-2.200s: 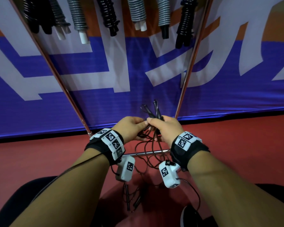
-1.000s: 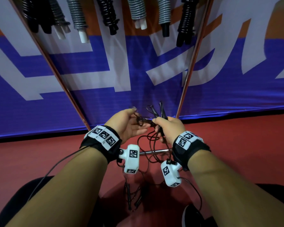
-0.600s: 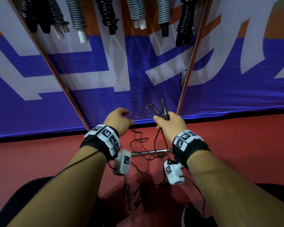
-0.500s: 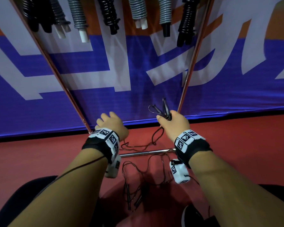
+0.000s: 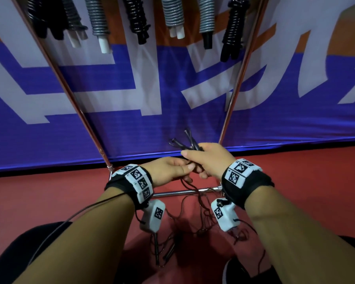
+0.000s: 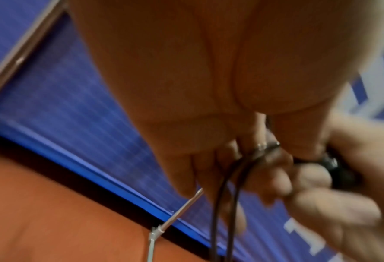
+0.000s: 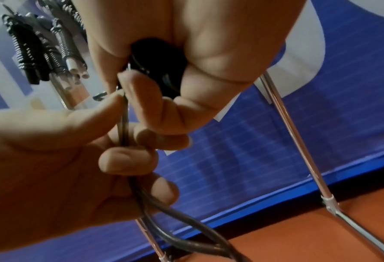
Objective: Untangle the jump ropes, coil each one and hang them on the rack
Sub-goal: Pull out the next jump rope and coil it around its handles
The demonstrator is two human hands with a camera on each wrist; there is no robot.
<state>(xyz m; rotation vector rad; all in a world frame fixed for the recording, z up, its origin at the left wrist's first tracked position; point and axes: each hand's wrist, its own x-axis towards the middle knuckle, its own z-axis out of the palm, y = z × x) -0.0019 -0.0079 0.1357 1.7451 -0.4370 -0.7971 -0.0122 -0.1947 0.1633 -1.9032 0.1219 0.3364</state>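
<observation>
A thin black jump rope (image 5: 201,203) hangs from both hands to the red floor. My right hand (image 5: 205,160) grips its black handles (image 7: 157,65), and cord loops (image 5: 184,140) stick up past the knuckles. My left hand (image 5: 172,171) sits just below and left of the right one and pinches the cord (image 7: 124,124) between thumb and fingers. In the left wrist view two strands of cord (image 6: 220,203) drop from the left fingers. Another rope's black handles (image 5: 158,251) lie on the floor between my legs. Coiled ropes (image 5: 137,19) hang on the rack above.
The rack's metal uprights (image 5: 70,95) (image 5: 236,95) slant up on either side of my hands, and its low crossbar (image 5: 178,192) runs under them. A blue and white banner (image 5: 131,89) stands behind. My dark shoe (image 5: 234,271) is at the bottom.
Half a second ago my left hand was out to the left, away from the right hand; it has come back and taken the cord under the right hand. The right hand still holds the handles.
</observation>
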